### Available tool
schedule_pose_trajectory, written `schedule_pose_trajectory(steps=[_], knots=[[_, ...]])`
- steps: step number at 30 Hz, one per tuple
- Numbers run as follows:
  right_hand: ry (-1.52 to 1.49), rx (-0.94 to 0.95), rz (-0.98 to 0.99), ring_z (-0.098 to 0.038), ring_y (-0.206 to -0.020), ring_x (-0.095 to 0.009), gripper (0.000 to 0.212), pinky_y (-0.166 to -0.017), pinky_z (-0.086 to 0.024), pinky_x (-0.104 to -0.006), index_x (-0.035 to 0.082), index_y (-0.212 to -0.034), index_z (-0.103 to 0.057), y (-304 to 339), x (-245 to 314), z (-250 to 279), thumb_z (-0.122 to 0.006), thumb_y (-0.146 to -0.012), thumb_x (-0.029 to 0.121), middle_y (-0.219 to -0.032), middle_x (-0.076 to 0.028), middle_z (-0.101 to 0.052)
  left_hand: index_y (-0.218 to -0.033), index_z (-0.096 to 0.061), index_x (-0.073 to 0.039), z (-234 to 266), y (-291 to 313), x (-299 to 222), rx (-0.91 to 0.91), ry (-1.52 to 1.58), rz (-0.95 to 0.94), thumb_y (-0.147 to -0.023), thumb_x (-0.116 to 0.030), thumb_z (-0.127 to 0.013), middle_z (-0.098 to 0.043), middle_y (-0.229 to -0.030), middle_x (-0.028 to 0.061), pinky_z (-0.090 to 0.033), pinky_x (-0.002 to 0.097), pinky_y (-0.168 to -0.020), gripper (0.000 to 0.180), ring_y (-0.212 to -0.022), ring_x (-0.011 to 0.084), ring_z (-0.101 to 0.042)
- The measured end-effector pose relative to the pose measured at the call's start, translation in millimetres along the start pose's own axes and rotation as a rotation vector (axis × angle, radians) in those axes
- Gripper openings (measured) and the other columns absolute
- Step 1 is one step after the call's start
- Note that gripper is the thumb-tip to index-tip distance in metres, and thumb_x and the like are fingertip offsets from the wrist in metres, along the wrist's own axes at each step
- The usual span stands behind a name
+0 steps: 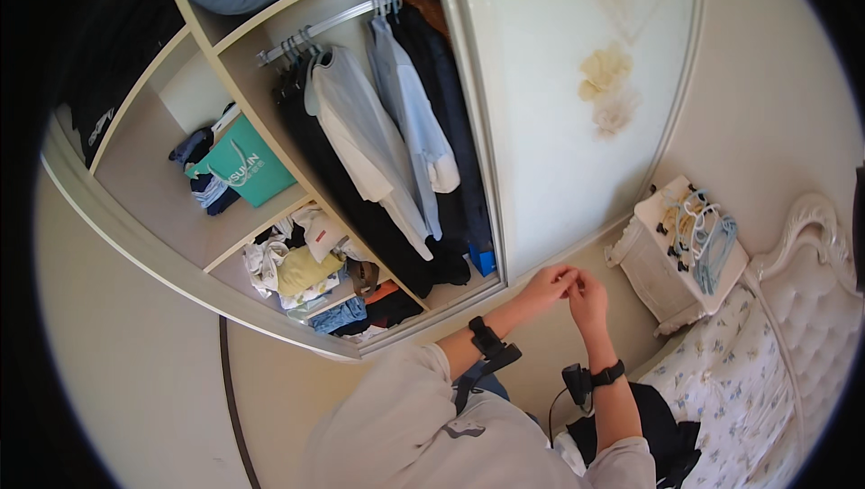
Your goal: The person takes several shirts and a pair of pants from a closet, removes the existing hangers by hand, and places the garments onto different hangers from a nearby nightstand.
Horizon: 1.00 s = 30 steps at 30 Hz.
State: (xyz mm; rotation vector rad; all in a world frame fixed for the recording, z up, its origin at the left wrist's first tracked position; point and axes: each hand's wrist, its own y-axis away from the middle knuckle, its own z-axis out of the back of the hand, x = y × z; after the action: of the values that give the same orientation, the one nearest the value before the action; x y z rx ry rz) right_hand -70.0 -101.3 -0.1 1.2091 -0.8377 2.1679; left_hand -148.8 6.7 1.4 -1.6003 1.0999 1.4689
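Head view, and from where I stand the person's left hand (546, 290) and right hand (587, 301) meet out in front of the body, fingertips together or nearly so. The fingers are bent inward, but whether something small is pinched between them or they simply touch, I cannot tell; nothing sticks out from either hand. Each wrist wears a strapped black device (487, 339), set clear of the palm, probably so the fingers stay free.

Nearest the right hand, on the person's right, stands a pale nightstand (651, 276) with a heap of hangers (714, 256) on top, blue, white and tan ones tangled together. It looks a handy perch, between the wardrobe and the bed (716, 390). A black garment (651, 412) lies loosely at the bed's edge, partly hidden by the right forearm.

Ahead and to the left, the wardrobe's sliding door (577, 210) leaves the hanging section exposed. A white top (353, 133) and a light blue shirt (403, 97) hang from the rail (342, 18), presumably to keep them from creasing, while soft clothes (306, 271) are piled on a lower shelf and a green bag (252, 163) leans above them.
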Motion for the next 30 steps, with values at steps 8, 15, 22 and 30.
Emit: schedule_pose_trajectory(steps=[8,15,22,30], knots=[[-0.072,0.093,0.461,-0.064,-0.073,-0.022,0.015,-0.060,-0.052,-0.0298,-0.001,-0.100,-0.063,-150,148,-123,-0.055,-0.087,0.001,-0.081,-0.012,-0.062,-0.119,-0.054,-0.002,177,-23,-111,-0.312,-0.060,-0.402,-0.100,-0.023,-0.048,-0.063,-0.101,0.0056,-0.052,0.0247,-0.074,0.030,-0.086,0.0123,-0.062],[-0.079,-0.050,0.757,-0.054,-0.103,-0.039,0.034,-0.088,-0.045,-0.0418,0.000,-0.111,-0.059,-264,274,-213,-0.060,-0.078,0.003,-0.108,-0.020,-0.058,-0.125,-0.052,-0.004,297,-16,-203,-0.618,-0.143,-0.634,-0.098,-0.019,-0.050,-0.058,-0.116,0.0069,-0.050,0.0279,-0.081,0.031,-0.098,0.0150,-0.058],[0.189,-0.144,0.741,-0.050,-0.112,-0.041,0.045,-0.097,-0.042,-0.0437,0.001,-0.120,-0.055,-338,302,-277,-0.064,-0.076,0.008,-0.127,-0.027,-0.050,-0.123,-0.054,0.000,362,6,-255,-1.166,-0.933,-1.054,-0.088,-0.007,-0.057,-0.052,-0.128,0.0153,-0.037,0.0365,-0.100,0.036,-0.118,0.0292,-0.050],[0.313,-0.068,0.645,-0.052,-0.110,-0.042,0.056,-0.090,-0.046,-0.0437,-0.001,-0.126,-0.047,-371,319,-299,-0.067,-0.075,0.012,-0.130,-0.030,-0.045,-0.128,-0.049,0.001,384,15,-271,-1.363,-1.470,-0.720,-0.083,-0.014,-0.064,-0.054,-0.127,0.0148,-0.033,0.0419,-0.098,0.049,-0.119,0.0332,-0.046]])
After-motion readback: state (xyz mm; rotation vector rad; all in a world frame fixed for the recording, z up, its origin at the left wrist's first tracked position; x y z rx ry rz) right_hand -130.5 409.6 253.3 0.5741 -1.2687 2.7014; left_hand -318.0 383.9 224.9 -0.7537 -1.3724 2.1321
